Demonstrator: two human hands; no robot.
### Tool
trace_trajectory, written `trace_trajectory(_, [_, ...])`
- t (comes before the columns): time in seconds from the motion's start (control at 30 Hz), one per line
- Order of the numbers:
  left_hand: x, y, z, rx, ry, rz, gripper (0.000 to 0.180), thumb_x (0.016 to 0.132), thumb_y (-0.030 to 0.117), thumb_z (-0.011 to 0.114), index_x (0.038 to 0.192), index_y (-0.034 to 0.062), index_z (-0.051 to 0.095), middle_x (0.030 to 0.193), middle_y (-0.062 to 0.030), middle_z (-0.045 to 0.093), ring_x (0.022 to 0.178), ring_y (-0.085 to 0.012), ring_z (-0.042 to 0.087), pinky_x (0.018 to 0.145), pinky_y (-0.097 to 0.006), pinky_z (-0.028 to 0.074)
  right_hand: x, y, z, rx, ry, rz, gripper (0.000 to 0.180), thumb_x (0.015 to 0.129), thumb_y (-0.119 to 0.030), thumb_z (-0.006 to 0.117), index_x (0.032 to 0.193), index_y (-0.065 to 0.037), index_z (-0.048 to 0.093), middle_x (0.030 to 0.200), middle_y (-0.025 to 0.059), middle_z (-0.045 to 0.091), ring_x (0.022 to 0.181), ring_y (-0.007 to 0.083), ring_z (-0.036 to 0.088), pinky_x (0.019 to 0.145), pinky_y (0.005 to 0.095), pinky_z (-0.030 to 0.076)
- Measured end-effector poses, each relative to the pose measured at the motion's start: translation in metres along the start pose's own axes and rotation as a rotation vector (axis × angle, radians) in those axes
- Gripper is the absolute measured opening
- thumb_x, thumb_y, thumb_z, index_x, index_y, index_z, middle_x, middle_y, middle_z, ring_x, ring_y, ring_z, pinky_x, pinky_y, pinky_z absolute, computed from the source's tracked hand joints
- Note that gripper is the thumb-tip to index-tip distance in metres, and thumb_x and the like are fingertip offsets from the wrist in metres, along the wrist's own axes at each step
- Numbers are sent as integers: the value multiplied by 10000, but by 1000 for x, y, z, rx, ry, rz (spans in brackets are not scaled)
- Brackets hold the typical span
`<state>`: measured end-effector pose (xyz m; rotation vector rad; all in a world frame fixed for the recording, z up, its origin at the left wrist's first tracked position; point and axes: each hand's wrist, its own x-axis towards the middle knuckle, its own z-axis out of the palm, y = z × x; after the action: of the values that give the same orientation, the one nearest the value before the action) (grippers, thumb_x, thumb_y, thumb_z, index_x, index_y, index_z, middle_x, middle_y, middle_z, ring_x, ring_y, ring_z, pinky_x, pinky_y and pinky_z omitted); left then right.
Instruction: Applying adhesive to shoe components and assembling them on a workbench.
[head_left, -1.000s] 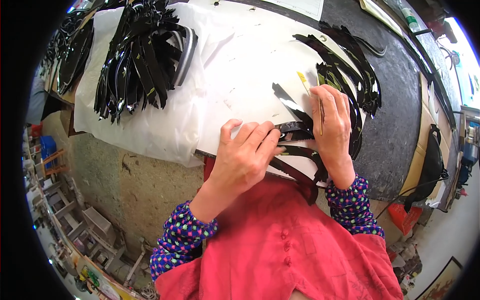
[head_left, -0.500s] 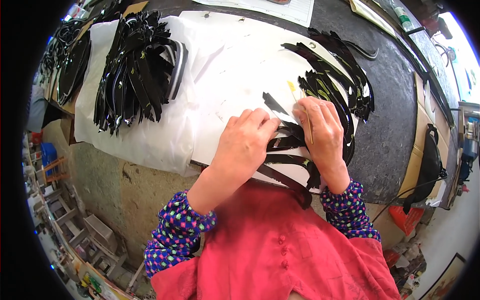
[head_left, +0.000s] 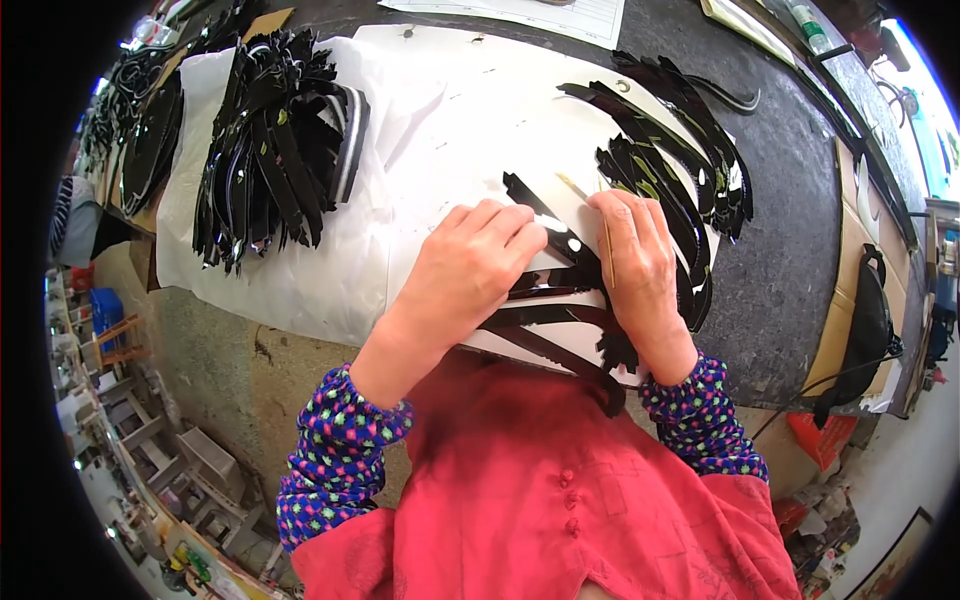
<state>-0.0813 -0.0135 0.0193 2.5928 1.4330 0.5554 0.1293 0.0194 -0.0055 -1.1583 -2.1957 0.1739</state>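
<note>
My left hand (head_left: 475, 255) is closed, its thumb and fingertips pinching the edge of a glossy black strip (head_left: 533, 212) over a white sheet (head_left: 470, 120). More black strips (head_left: 550, 284) fan out below those fingers, partly hidden by the hand. My right hand (head_left: 636, 255) grips a thin yellowish stick (head_left: 609, 250) between thumb and fingers, close to where the strips come together. Just beyond the right hand lies a curved row of black strips (head_left: 655, 165) with yellow-green marks. What the right fingertips touch underneath is hidden.
At the left, a thick bundle of black strips (head_left: 270, 150) rests on white wrapping (head_left: 250, 290). Dark tabletop (head_left: 790, 200) extends to the right, with cardboard (head_left: 835, 290) and a black pouch (head_left: 855, 330) at its edge. A printed paper (head_left: 520, 15) and a bottle (head_left: 810, 30) lie farther back.
My left hand has shifted a little left and toward me, and the strips by it have moved left too. The right hand stays nearly in place, with the stick's angle slightly changed.
</note>
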Motion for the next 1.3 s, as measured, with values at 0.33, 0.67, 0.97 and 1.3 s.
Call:
trace_trajectory(0.33, [-4,10,17,-34,-5,189,424,845,88,599,1262,41,656,1345,-79,611,1246,-246,579,1018,-371,497,12,-27,-6,766,35,423,183,941,41,636,1122,15,647,1010,102,691,886,165,691,735,303,588])
trace_trajectory(0.67, [-6,2,0,-17,95,177,416,809,70,638,1221,54,687,1216,-70,677,1107,-245,650,925,-362,535,0,-24,7,501,61,223,207,922,90,581,1101,-4,628,992,133,653,866,300,652,753,360,528])
trace_trajectory(0.97, [-26,-24,-7,245,279,43,258,811,113,657,1051,48,726,1005,-63,703,946,-197,645,838,-363,516,-6,-21,8,311,67,35,296,840,147,618,1108,23,610,1036,165,639,941,340,624,831,401,513])
trace_trajectory(1.3, [-32,-22,9,127,179,-14,387,750,79,673,1131,38,721,1149,-78,658,996,-236,626,861,-359,523,-1,-4,-6,252,82,191,235,886,120,624,1095,11,625,968,140,631,831,276,647,743,358,534])
